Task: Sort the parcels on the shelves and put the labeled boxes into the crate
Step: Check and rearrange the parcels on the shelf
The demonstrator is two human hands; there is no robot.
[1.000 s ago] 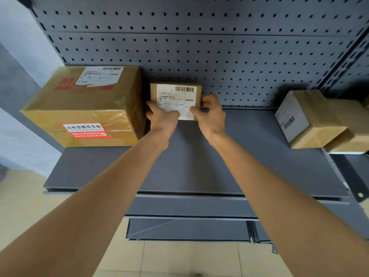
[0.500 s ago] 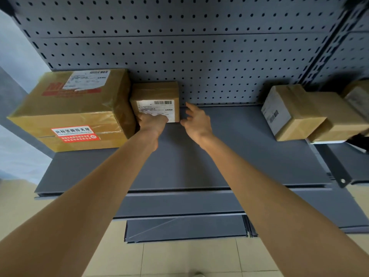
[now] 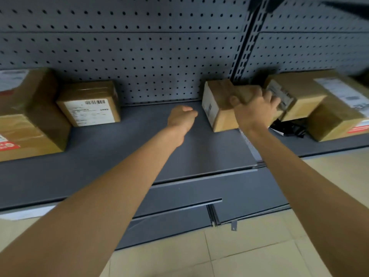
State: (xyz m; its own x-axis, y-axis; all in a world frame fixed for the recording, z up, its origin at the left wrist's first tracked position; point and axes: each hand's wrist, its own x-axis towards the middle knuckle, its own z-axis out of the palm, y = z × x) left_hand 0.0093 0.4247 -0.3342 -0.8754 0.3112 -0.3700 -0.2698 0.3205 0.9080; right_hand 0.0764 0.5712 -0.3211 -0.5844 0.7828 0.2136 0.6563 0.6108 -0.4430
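Observation:
A small labeled box (image 3: 89, 104) stands on the grey shelf (image 3: 123, 148) against the pegboard, beside a large taped box (image 3: 26, 116) at the far left. My right hand (image 3: 253, 108) grips the top of a mid-sized cardboard box (image 3: 217, 104) whose white label faces left. My left hand (image 3: 182, 118) hovers just left of that box with fingers curled and nothing in it. Right of my right hand sit two more labeled boxes (image 3: 295, 96), (image 3: 339, 108), the nearer one partly hidden by my fingers.
A perforated grey pegboard (image 3: 139, 52) backs the shelves, split by a slotted upright (image 3: 245, 47). Lower shelf edges (image 3: 179, 198) jut out below. Something black (image 3: 289, 128) lies under the right boxes. Beige floor tiles (image 3: 239, 252) show underneath.
Both hands left the small labeled box, which stays standing on the shelf. The view swung right, and my right hand closed on the mid-sized box while my left hand moved up beside it.

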